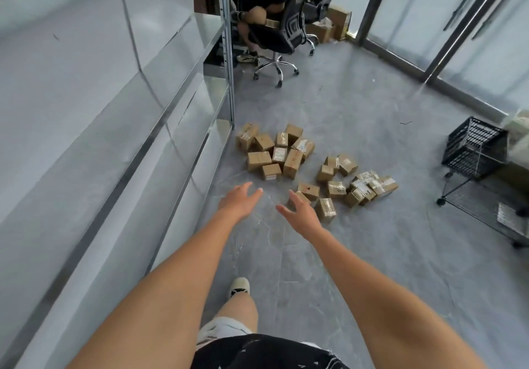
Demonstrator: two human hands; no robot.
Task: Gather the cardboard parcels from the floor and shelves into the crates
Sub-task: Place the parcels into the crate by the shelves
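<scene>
Both arms are reaching toward frame centre; the left hand point(239, 201) and right hand point(300, 211) are spreading empty fingers, probably readying a grasp; the cardboard parcels point(274, 151) are lying in 2 floor clusters mid-frame; 1 black crate point(473, 146) is sitting at right.

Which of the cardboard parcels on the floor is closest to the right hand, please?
The parcel partly hidden behind the right hand, at the near edge of the scatter; every other parcel lies farther off.

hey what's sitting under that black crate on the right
The black crate sits on top of a thin wire cart on casters. Below it on the cart's lower shelf lies a flat silvery item. The cart's right part is cut off by the frame.
</scene>
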